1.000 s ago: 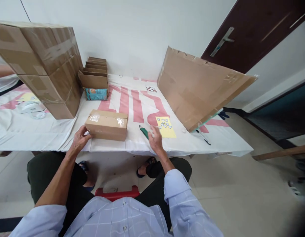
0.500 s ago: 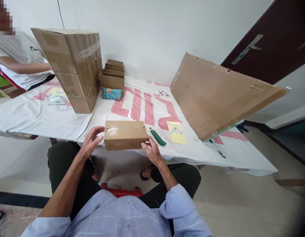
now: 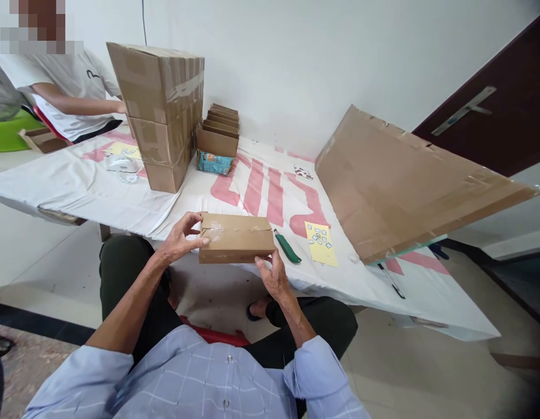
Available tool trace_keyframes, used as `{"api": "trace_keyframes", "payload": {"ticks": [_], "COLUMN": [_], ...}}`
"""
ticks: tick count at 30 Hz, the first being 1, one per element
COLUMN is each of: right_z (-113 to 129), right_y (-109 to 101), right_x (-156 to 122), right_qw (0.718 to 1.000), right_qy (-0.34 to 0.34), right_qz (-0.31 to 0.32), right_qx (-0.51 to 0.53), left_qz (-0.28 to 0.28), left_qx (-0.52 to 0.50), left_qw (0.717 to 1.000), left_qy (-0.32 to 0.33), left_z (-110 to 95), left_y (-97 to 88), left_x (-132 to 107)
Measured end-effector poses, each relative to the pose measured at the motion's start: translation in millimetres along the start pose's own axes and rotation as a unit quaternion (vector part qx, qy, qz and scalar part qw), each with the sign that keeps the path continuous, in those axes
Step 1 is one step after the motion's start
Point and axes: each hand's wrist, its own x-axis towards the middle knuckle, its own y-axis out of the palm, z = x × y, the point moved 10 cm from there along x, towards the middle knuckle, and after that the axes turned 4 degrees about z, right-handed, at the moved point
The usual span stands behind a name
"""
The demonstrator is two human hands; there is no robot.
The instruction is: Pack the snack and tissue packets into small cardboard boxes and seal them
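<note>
White cloth with large red lettering covers the surface (image 3: 99,192), which runs from far left to near right in front of a plain white wall.

**Held item.** The small cardboard box (image 3: 235,238), sealed along its top with clear tape, is held in the air over the near edge of the surface, above the seated person's lap. Its long side runs left to right and its top is roughly level.

**Left hand.** The left hand (image 3: 183,238) is at the left end of the box. The forearm rises from the near left and the wrist is bent inward. The thumb lies on the top edge and the fingers curl round the end face. This grip is clamped on the box.

**Right hand.** The right hand (image 3: 272,273) is at the near right corner, below the box. The palm faces up and the fingers press against the near face and the underside. This grip is also closed on the box.

**Surroundings.**
- A green-handled knife (image 3: 288,247) lies on the cloth just right of the box.
- A yellow sheet (image 3: 321,243) lies beside the knife, farther right.
- A large cardboard panel (image 3: 409,186) lies tilted at the right.
- A stack of taped cartons (image 3: 163,110) stands at the far left.
- A row of folded boxes (image 3: 220,131) stands just right of the stack.
- Another person's arm (image 3: 78,106) reaches in behind the stack.
</note>
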Motion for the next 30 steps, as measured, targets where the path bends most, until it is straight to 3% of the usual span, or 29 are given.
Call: {"api": "trace_keyframes", "payload": {"ticks": [5, 9, 11, 15, 17, 20, 24, 27, 29, 30], "right_z": [7, 4, -14, -61, -69, -66, -37, 18, 66, 91], "right_y": [11, -20, -45, -76, -80, -81, -97, -99, -79, -63], "right_x": [0, 23, 39, 53, 53, 54, 65, 78, 84, 85], "right_qw": [0.999, 0.982, 0.955, 0.874, 0.861, 0.869, 0.891, 0.955, 0.984, 0.985], "right_qy": [-0.032, -0.076, -0.024, 0.152, 0.187, 0.187, 0.168, 0.073, -0.022, -0.065], "right_qz": [0.032, 0.026, 0.013, 0.069, 0.075, 0.055, -0.005, -0.038, 0.017, 0.063], "right_qx": [-0.014, -0.171, -0.294, -0.456, -0.467, -0.454, -0.422, -0.285, -0.176, -0.146], "left_qz": [0.000, -0.010, -0.018, -0.032, -0.035, -0.034, -0.036, -0.039, -0.041, -0.040], "left_qx": [0.053, 0.072, 0.058, 0.025, 0.017, 0.025, 0.033, 0.035, 0.036, 0.037], "left_qw": [0.998, 0.997, 0.997, 0.998, 0.998, 0.998, 0.998, 0.997, 0.997, 0.997], "left_qy": [0.028, 0.034, 0.039, 0.043, 0.045, 0.045, 0.046, 0.051, 0.053, 0.053], "left_z": [-18, -21, -19, -13, -12, -11, -9, -9, -9, -9], "left_y": [-7.8, -12.5, -12.8, -11.3, -10.5, -9.9, -10.8, -10.9, -10.4, -9.9], "left_x": [-9, -15, -19, -27, -30, -29, -26, -25, -25, -26]}}
